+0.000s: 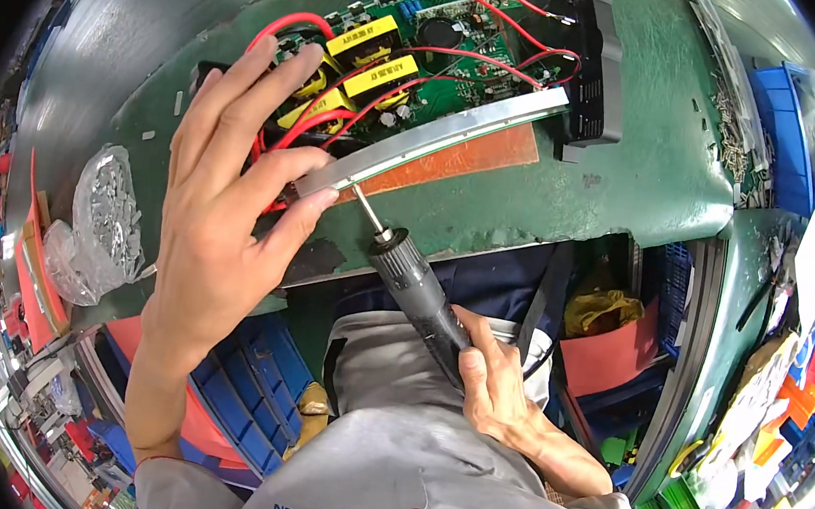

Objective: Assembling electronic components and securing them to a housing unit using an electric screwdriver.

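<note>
My right hand (pixel 498 381) is wrapped round the lower body of a black electric screwdriver (pixel 415 280). Its bit meets the near side of a long silver metal bar (pixel 438 140), close to the bar's left end. At that end my left hand (pixel 229 169) pinches the bar between thumb and forefinger, with the other fingers spread over the wires. Behind the bar lies a green circuit board (pixel 448 38) with yellow-wrapped transformers (pixel 376 75) and red wires (pixel 480 57). A black end panel (pixel 590 66) stands at the board's right side. An orange-brown strip (pixel 455 166) lies under the bar.
The green bench top (pixel 661 171) ends in a worn front edge near my lap. Loose screws (pixel 730 138) lie along its right side, by a blue bin (pixel 784 134). A clear plastic bag (pixel 101 225) sits at the left. Blue trays (pixel 252 387) are below the bench.
</note>
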`<move>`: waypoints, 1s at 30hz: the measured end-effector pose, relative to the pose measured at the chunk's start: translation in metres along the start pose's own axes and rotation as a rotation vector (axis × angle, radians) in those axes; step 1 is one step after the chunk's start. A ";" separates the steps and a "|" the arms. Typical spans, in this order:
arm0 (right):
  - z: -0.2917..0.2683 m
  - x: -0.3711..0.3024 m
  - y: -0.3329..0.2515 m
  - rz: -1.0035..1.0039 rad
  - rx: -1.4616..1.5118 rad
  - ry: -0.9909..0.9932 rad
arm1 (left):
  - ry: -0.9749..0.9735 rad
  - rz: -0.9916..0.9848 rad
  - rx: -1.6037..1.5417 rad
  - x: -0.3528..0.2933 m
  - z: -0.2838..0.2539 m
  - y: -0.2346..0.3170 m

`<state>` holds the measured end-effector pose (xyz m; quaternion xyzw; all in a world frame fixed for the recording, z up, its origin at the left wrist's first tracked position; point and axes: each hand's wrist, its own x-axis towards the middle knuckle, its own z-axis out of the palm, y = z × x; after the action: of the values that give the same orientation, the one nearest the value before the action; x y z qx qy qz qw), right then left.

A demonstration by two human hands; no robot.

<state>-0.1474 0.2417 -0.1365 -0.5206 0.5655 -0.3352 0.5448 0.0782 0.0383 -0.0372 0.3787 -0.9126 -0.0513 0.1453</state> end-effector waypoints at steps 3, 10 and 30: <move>0.003 0.001 0.001 -0.009 0.009 0.015 | -0.021 -0.024 -0.007 0.001 0.001 0.002; -0.003 0.000 -0.009 0.305 0.440 -0.165 | -0.019 -0.028 -0.051 0.006 0.001 -0.001; 0.017 -0.053 0.030 0.430 0.543 -0.253 | -0.073 -0.142 -0.124 0.012 0.007 0.006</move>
<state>-0.1450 0.3029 -0.1537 -0.2639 0.4806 -0.2839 0.7866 0.0639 0.0339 -0.0401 0.4305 -0.8832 -0.1317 0.1314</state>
